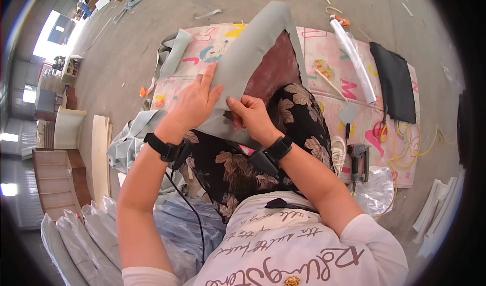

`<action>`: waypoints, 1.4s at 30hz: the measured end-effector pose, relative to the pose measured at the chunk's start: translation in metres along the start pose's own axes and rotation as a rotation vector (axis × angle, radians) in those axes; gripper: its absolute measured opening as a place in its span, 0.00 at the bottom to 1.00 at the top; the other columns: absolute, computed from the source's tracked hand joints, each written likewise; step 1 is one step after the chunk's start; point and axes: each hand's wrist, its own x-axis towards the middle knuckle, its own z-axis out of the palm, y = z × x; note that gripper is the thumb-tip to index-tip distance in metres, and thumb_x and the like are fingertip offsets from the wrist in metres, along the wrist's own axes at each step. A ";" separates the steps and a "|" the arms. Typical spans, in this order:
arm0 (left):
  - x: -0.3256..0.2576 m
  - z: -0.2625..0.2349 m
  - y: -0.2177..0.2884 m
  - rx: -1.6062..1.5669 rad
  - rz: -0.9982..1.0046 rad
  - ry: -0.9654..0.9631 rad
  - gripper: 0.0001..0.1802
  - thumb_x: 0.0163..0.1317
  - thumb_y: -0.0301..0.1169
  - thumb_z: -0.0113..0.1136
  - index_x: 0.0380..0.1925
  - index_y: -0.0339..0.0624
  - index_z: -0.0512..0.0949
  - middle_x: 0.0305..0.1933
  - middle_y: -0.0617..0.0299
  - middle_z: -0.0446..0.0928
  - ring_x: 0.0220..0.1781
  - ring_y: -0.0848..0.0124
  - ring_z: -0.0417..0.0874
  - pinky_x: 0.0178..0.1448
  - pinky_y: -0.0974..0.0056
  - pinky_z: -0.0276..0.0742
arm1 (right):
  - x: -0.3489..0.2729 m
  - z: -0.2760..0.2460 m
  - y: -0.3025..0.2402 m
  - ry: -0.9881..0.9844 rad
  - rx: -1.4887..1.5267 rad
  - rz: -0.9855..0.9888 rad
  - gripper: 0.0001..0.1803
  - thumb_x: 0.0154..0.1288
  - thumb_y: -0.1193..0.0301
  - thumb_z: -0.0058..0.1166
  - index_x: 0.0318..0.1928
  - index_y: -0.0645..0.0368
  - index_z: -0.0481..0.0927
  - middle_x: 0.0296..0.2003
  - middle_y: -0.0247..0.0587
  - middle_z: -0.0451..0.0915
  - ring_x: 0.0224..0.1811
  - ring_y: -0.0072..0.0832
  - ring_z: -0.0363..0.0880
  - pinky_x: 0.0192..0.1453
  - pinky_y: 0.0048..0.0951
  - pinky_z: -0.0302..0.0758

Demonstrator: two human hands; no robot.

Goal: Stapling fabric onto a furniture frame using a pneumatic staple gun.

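Your left hand (195, 104) lies part-open on the grey cover (248, 48); your right hand (255, 118) pinches its edge, thumb against finger.

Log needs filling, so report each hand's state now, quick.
Left hand: open, laid on the grey cloth.
Right hand: closed, thumb and fingers pinching the grey cloth near its edge.
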 end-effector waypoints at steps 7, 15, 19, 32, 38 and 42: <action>-0.013 0.002 0.007 0.148 0.110 0.074 0.40 0.65 0.37 0.55 0.72 0.37 0.49 0.59 0.36 0.71 0.56 0.41 0.75 0.60 0.52 0.70 | 0.006 0.004 0.009 0.068 -0.170 0.014 0.18 0.67 0.62 0.56 0.25 0.64 0.76 0.16 0.31 0.71 0.14 0.18 0.68 0.18 0.23 0.66; -0.034 0.007 0.001 -0.477 -0.196 0.106 0.52 0.49 0.33 0.69 0.71 0.35 0.50 0.53 0.41 0.77 0.54 0.55 0.79 0.60 0.58 0.71 | 0.002 0.006 0.008 0.106 -0.294 -0.015 0.21 0.67 0.61 0.57 0.25 0.66 0.76 0.16 0.34 0.73 0.14 0.18 0.69 0.17 0.25 0.65; -0.032 0.001 0.007 -0.269 -0.108 0.122 0.55 0.48 0.37 0.71 0.71 0.36 0.50 0.54 0.45 0.76 0.56 0.58 0.77 0.62 0.58 0.69 | 0.002 0.003 0.010 0.112 -0.342 -0.088 0.21 0.67 0.60 0.57 0.25 0.66 0.76 0.15 0.34 0.73 0.14 0.18 0.70 0.18 0.25 0.66; -0.023 -0.012 -0.016 -0.553 -0.047 -0.134 0.53 0.47 0.34 0.70 0.72 0.41 0.52 0.64 0.48 0.67 0.66 0.61 0.67 0.69 0.62 0.61 | -0.003 0.000 0.007 -0.058 0.019 0.014 0.15 0.67 0.65 0.59 0.27 0.62 0.76 0.20 0.31 0.73 0.16 0.18 0.70 0.21 0.21 0.67; -0.018 -0.013 -0.024 -0.914 -0.179 -0.173 0.45 0.58 0.39 0.66 0.71 0.39 0.54 0.66 0.50 0.66 0.68 0.63 0.65 0.69 0.63 0.60 | 0.000 -0.006 0.015 -0.076 -0.013 0.028 0.13 0.66 0.67 0.60 0.28 0.61 0.76 0.21 0.31 0.73 0.16 0.18 0.70 0.21 0.21 0.67; -0.010 -0.006 -0.024 -0.795 -0.255 -0.130 0.43 0.61 0.42 0.63 0.70 0.37 0.55 0.66 0.49 0.67 0.67 0.64 0.66 0.68 0.63 0.62 | -0.002 -0.003 0.018 0.059 -0.226 -0.016 0.11 0.65 0.69 0.58 0.31 0.65 0.79 0.20 0.33 0.74 0.15 0.18 0.69 0.20 0.23 0.66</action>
